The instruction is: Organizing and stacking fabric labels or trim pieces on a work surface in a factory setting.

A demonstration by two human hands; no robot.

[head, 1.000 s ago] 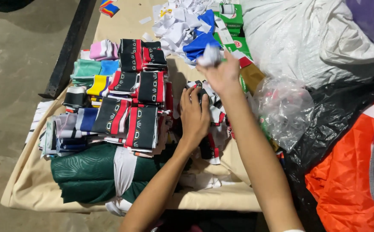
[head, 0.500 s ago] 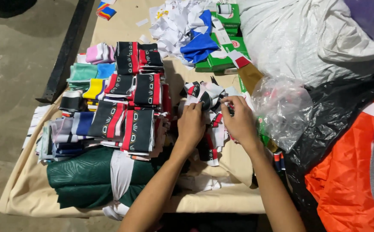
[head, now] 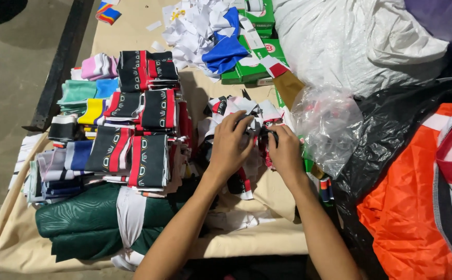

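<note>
1. I see my left hand (head: pixel 229 147) and right hand (head: pixel 286 150) both sunk into a loose heap of small black, red and white fabric pieces (head: pixel 236 111) in the middle of the cloth-covered table (head: pixel 8 243).
2. My left hand is curled over the heap, fingers closed on a piece there. The right hand pinches a dark scrap next to it, thumb and fingers shut. The 2 hands are just beside each other, nearly touching.
3. Left of the heap stand the neat stacks of folded black-and-red pieces (head: pixel 143 124), several rows deep. I judge these as the done part of the sorting.
4. Further left sit folded pastel pieces (head: pixel 88 88) in pink, mint and yellow, and a folded green garment (head: pixel 86 225) lies near the front edge.
5. The heap under my hands is unsorted, and it looks smaller than the stacks, so I judge the work well along but not finished.
6. At the far end lies a pile of white paper scraps (head: pixel 197 23) with a blue cloth (head: pixel 226 49) on green boxes (head: pixel 249 70).
7. To the right are a crumpled clear plastic bag (head: pixel 327 127), a white sack (head: pixel 360 44), black plastic sheet (head: pixel 392 129) and an orange garment (head: pixel 407 218).
</note>
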